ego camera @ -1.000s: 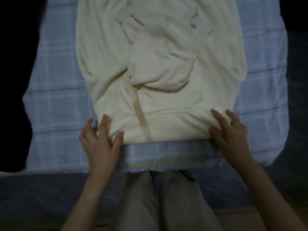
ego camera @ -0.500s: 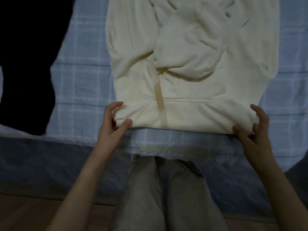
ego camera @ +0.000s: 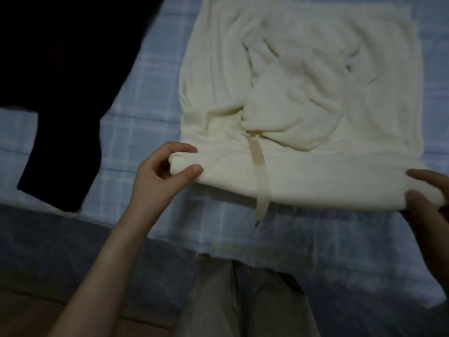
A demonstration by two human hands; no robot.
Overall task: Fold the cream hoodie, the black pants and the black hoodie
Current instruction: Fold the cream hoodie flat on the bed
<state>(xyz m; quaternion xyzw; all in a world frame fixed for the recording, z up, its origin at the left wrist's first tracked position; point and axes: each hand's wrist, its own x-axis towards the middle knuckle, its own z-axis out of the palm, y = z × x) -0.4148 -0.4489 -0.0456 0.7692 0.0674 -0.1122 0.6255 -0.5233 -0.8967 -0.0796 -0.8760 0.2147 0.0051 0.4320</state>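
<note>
One second ago both hands lay flat on the near edge of the cream hoodie. Now the left hand pinches the near left corner between thumb and curled fingers, and the right hand, half cut by the frame edge, grips the near right corner in the same way. The near edge has come up from the sheet and looks a little rolled over the fingers. A flat drawstring hangs down from it and crosses the edge.

It seems the person is starting the cross fold, to bring the near end over the far end. The sleeves look already laid inward on the body, so this hoodie is probably near its last fold. The loose drawstring may stay outside if it is not tucked in.

The hoodie lies on a bed with a pale blue checked sheet. A black garment waits at the left, unfolded; it is not possible to tell if it is the pants or the hoodie. A darker blanket is at the near side, with a wooden floor below. The room is dim.
</note>
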